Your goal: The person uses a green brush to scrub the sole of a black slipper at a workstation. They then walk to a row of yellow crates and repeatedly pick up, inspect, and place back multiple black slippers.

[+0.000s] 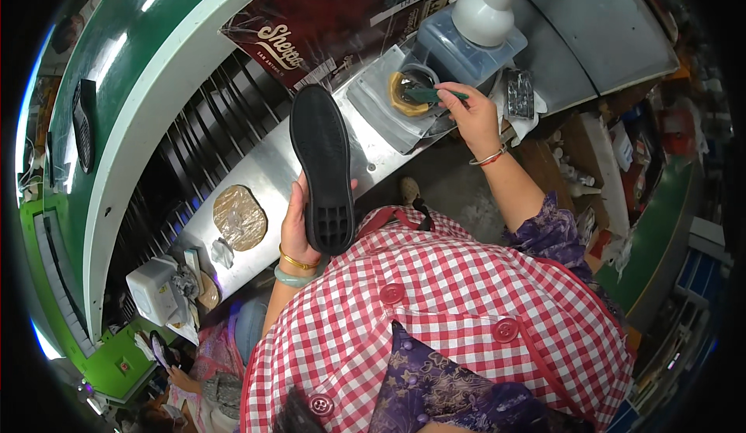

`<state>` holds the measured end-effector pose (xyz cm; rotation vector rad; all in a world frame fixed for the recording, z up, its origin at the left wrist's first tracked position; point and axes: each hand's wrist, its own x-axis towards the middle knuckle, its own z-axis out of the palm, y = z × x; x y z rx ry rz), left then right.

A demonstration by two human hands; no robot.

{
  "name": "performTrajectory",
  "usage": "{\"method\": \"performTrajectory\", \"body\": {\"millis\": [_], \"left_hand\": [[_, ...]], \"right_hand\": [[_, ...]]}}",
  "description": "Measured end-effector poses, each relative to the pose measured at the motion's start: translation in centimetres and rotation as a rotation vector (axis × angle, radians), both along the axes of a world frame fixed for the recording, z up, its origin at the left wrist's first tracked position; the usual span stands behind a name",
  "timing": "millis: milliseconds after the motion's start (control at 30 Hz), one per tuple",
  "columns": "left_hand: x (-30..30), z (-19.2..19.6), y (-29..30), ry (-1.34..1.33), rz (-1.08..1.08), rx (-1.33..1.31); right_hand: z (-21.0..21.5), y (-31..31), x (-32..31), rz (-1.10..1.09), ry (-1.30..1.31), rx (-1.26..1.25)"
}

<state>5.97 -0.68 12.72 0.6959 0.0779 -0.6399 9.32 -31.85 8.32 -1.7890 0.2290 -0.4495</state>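
My left hand (pixel 294 227) is closed around a black shoe sole (pixel 320 153), held lengthwise over the edge of the metal ledge. The sole's raised rim and recessed inside face up, with a grid of small hollows at the near end. My right hand (pixel 474 118) pinches the handle of a green brush (pixel 423 96). The brush's tip dips into a small round pot (pixel 396 100) with a yellowish, crusted rim; the tip itself is hard to make out. The pot rests on a grey sheet (pixel 369 118) on the ledge.
A blue-tinted clear container (pixel 458 52) with a white spout stands behind the pot. Toward the left, the metal ledge (pixel 280 141) carries a round brown pad (pixel 239 217) and a white container (pixel 151 289). Another black sole (pixel 84 126) lies on the green machine (pixel 128 40). Another person's hand (pixel 183 378) shows lower left.
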Motion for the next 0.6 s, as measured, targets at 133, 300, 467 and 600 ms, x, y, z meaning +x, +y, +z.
{"method": "performTrajectory", "body": {"millis": [133, 300, 467, 600], "left_hand": [[-0.8, -1.5, 0.5, 0.019, 0.014, 0.017], [-1.3, -2.3, 0.7, 0.018, 0.028, 0.047], [-1.7, -3.1, 1.1, 0.013, 0.039, 0.061], [-2.7, -3.5, 1.6, 0.011, 0.077, 0.066]], "right_hand": [[-0.6, 0.3, -0.4, -0.003, -0.034, 0.072], [-0.9, 0.4, -0.8, 0.013, -0.005, 0.177], [-1.6, 0.5, -1.1, 0.019, 0.011, 0.161], [-3.4, 0.1, -1.9, 0.057, 0.099, 0.468]]}}
